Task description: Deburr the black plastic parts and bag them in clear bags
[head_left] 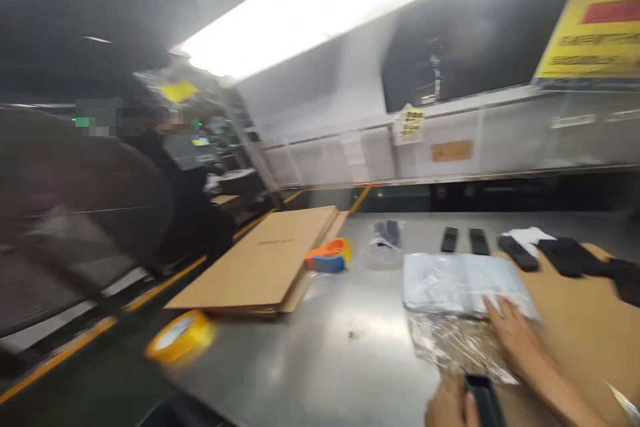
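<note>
My right hand (513,330) reaches in from the lower right and lies with its fingers stretched out on a clear plastic-wrapped, pale flat packet (450,280). Loose clear film (460,343) spreads from the packet's near side. At the bottom edge my left hand (447,403) is closed round a black oblong object (483,397) with a recessed top; its lower part is cut off by the frame. Just beyond the packet stand two small black oblong pieces, one (449,239) left of the other (479,241).
Flat cardboard (265,257) is stacked on the metal table (345,340). Beside it sits an orange and blue tape dispenser (330,255); a yellow tape roll (180,339) lies at the left edge. More black pieces (560,257) rest on brown cardboard (580,327) at right. A clear bag (387,243) lies behind.
</note>
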The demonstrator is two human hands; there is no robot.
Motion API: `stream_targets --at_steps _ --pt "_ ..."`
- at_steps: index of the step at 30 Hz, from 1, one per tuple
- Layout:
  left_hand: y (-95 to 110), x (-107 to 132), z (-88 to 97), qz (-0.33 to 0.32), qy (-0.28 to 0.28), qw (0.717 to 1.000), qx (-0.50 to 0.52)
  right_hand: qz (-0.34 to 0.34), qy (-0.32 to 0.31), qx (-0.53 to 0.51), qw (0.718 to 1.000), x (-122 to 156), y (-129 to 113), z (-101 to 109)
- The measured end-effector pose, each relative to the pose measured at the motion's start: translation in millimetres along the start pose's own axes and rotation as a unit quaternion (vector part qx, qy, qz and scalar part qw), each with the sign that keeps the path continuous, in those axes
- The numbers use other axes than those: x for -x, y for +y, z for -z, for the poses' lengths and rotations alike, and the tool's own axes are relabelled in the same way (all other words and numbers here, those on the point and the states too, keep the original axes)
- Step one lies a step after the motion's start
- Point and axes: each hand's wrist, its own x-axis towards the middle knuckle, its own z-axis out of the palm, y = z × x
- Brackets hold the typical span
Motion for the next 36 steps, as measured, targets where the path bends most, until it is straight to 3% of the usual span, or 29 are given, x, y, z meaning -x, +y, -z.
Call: stream_targets --at_steps 2,6,13,23,36 --pt "-1.0 -6.8 -11.0 -0.021 -0.008 0.998 -0.06 -0.002 -0.04 0.046 0.998 -2.5 8.4 1.7" --pt "5.8 -31.0 -11.5 -0.092 -0.024 0.984 -0.15 0.016 -0.106 0.101 0.989 -13.5 5.6 7.2" --pt "15.3 -67.4 -19.3 -0.16 -0.026 0.944 -0.286 0.018 -0.158 0.151 0.976 -29.1 2.5 0.8" --pt "19.5 -84.3 -42.5 -0.182 -0.057 0.93 -0.316 -0.005 -0.199 0.134 0.971 -34.0 11.2 0.9" --pt "29.5 -112.0 -65.6 -0.143 -0.063 0.929 -0.334 -0.114 -0.221 0.017 0.969 -44.6 41.8 -7.6"
